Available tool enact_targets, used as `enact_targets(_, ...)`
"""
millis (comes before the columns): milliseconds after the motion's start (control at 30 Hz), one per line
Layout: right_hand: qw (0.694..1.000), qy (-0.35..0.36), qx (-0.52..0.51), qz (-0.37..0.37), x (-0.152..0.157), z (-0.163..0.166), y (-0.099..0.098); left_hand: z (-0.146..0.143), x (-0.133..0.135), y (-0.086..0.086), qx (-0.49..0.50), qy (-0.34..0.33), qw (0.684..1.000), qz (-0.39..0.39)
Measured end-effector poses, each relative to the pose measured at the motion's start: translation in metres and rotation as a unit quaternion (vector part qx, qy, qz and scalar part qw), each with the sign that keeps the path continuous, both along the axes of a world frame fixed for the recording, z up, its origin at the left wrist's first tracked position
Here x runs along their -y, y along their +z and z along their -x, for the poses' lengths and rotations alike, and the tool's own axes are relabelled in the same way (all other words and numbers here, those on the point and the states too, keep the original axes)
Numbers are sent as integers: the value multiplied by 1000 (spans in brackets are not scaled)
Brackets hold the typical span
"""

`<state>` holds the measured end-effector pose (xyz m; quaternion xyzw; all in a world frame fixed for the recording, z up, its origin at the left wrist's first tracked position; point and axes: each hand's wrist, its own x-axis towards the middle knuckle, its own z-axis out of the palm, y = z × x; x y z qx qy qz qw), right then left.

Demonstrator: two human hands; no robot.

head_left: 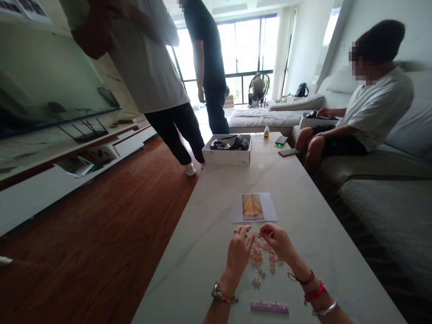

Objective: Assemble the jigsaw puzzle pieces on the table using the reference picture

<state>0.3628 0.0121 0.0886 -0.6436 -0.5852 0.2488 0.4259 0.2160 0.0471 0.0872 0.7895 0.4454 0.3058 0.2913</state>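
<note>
The white counter [195,252] carried a purple strip [269,308] nearest, then loose puzzle pieces [256,255], a printed sheet [252,208] just beyond them, and, farther off, a white box [226,157], a small bottle [266,132] and two flat devices [289,152].

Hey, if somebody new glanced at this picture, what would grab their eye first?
Probably the left hand and right hand over the scattered pink and tan puzzle pieces at the near end of the pale table. Just beyond them lies a sheet printed with a yellow figure. Next, likely, the bright window at the far end of the room.
</note>
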Motion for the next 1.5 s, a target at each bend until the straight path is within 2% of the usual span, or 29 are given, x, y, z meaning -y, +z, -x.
enact_targets(333,1000,11,-22,-8,2,1,5,-8,3,4,18,-25,999,9)
enact_targets(1100,1000,12,-23,-11,7,5,4,-8,8,7,5,-34,999,20)
enact_targets(1500,999,18,-34,-3,7,4,5,-6,8,6,67,-15,997,47)
